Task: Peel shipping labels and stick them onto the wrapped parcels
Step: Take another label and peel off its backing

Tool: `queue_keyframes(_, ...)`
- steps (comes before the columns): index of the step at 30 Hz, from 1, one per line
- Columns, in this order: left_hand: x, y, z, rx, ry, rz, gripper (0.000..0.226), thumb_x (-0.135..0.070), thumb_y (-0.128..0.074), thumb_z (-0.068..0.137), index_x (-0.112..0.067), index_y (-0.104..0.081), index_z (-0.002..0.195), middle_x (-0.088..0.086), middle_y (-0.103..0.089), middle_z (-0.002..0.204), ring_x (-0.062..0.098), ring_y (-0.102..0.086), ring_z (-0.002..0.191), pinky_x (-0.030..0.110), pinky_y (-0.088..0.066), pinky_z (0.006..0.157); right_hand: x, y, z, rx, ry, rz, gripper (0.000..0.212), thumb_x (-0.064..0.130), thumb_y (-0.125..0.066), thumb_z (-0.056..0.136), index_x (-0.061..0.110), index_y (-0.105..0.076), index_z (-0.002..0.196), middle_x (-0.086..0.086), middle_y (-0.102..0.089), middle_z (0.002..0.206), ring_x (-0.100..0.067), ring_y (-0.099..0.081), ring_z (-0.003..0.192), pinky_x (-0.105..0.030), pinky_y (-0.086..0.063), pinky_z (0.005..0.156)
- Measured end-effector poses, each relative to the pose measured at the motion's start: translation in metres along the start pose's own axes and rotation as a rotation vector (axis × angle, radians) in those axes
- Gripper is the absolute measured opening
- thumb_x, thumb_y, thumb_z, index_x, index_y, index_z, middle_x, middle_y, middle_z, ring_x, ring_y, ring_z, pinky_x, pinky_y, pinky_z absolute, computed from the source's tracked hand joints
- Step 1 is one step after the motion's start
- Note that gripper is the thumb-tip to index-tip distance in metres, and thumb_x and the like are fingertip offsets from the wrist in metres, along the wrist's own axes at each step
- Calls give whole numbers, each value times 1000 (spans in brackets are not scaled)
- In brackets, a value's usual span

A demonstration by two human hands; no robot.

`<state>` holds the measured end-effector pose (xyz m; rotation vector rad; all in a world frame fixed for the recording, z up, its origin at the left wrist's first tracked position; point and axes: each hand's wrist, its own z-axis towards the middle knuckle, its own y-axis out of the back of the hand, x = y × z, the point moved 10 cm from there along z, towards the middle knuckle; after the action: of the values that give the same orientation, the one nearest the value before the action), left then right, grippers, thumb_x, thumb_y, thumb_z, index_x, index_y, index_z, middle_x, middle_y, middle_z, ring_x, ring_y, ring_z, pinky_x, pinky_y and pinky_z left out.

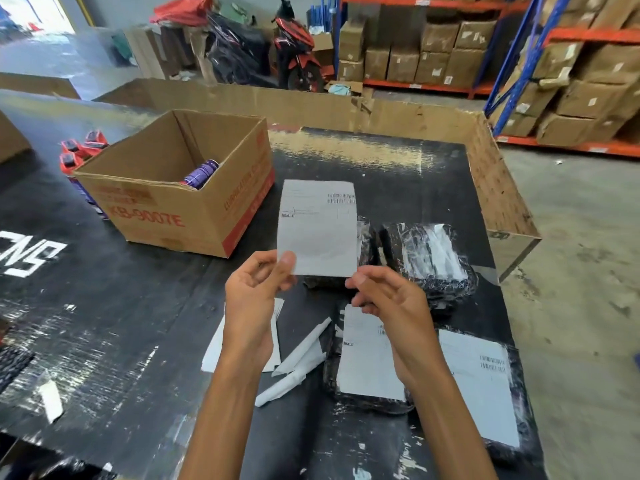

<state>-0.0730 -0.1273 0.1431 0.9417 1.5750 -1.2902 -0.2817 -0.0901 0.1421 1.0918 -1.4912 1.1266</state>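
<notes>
A: Which step is in hand?

B: Peeling, most likely. A shipping label is held upright above the black table, pinched at its lower left corner by the left hand and at its lower right corner by the right hand. Both hands are closed in a pinch on the paper, the remaining fingers curled loosely. Whether the backing is already separated at the corner cannot be told.

A: Where are the parcels?

B: Four black wrapped parcels are seen. Two near ones are already covered by labels. A far right one is shiny with white patches; whether that is a label cannot be told. A fourth is largely hidden behind the held label, and no label is seen on its visible part.

A: And the loose white strips?

B: Discarded backing papers, it is judged, lying just left of the near parcels.

A: What is called for next?

B: The backing must be split from the adhesive sheet at one corner and drawn off without the label curling onto itself. Then the label should be lowered flat onto an unlabelled parcel and smoothed down.

A: The open carton?

B: Left aside; a purple can is seen inside.
</notes>
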Motion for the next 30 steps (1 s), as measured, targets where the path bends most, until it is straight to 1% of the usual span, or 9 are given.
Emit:
queue_keyframes(1, 0, -2, 0, -1, -2, -10, 9, -19, -75, 88, -14, -67, 89, -6, -69, 72, 14, -53, 62, 28, -44, 81, 2, 1, -1, 9, 12, -3, 7, 18, -71, 92, 17, -75, 97, -4, -79, 94, -10, -65, 72, -31, -51, 79)
queue_keyframes(5, -1, -6, -1, -7, -11, -18, 7, -15, -73, 89, -15, -66, 86, -8, -67, 68, 14, -53, 63, 28, -44, 80, 7, 3, -1, 33, 54, -20, 7, 15, -70, 93, 11, -75, 93, -5, -79, 89, -9, -64, 69, -18, -51, 70)
queue_keyframes(7, 0, -9, -1, 1, -13, -25, 7, -15, -73, 89, -16, -67, 85, -7, -67, 69, 17, -52, 67, 29, -44, 81, 8, 5, 0, 38, 70, -7, 6, 12, -69, 93, 9, -74, 92, -5, -78, 87, -9, -63, 67, -16, -51, 69)
queue_keyframes(11, 1, -12, -2, 4, -17, -4, 7, -17, -74, 89, -12, -68, 91, -8, -67, 69, 19, -53, 73, 30, -45, 81, 11, 6, -2, 51, 93, 22, 5, 8, -68, 93, 8, -73, 93, -8, -78, 88, -11, -63, 67, -14, -50, 68)
queue_keyframes(15, 1, -10, -3, -10, -20, 15, 6, -17, -74, 89, -14, -69, 90, -8, -68, 71, 17, -54, 70, 29, -46, 79, 13, 9, -2, 47, 101, 35, 9, 7, -66, 93, 10, -74, 90, -9, -77, 87, -12, -62, 68, -16, -50, 68)
queue_keyframes(19, 2, -14, -4, -12, -21, 23, 6, -16, -74, 89, -13, -70, 90, -7, -69, 72, 15, -54, 68, 24, -48, 75, 14, 10, 0, 46, 111, 15, 9, 6, -65, 94, 7, -73, 89, -7, -75, 83, -9, -62, 67, -15, -50, 68)
queue_keyframes(24, 7, -16, -3, 5, 5, 42, 7, -19, -75, 89, -14, -70, 90, -8, -63, 65, 18, -53, 69, 29, -46, 82, 18, 10, 1, 66, 146, 6, 10, 6, -64, 95, 9, -69, 87, -5, -73, 83, -10, -62, 68, -17, -50, 71)
queue_keyframes(28, 19, -22, 0, 52, 60, 72, 13, -17, -74, 89, -9, -69, 97, -8, -60, 61, 16, -56, 67, 29, -46, 73, 24, 7, -1, 110, 193, 32, 8, 6, -62, 96, 9, -65, 89, -5, -72, 87, -12, -63, 73, -21, -52, 76)
queue_keyframes(30, 27, -24, -2, 54, 96, 119, 22, -18, -75, 88, -4, -68, 105, -6, -62, 62, 15, -59, 66, 28, -46, 69, 28, 6, -2, 129, 227, 43, 7, 6, -62, 97, 9, -64, 90, -5, -71, 86, -13, -63, 75, -22, -51, 78)
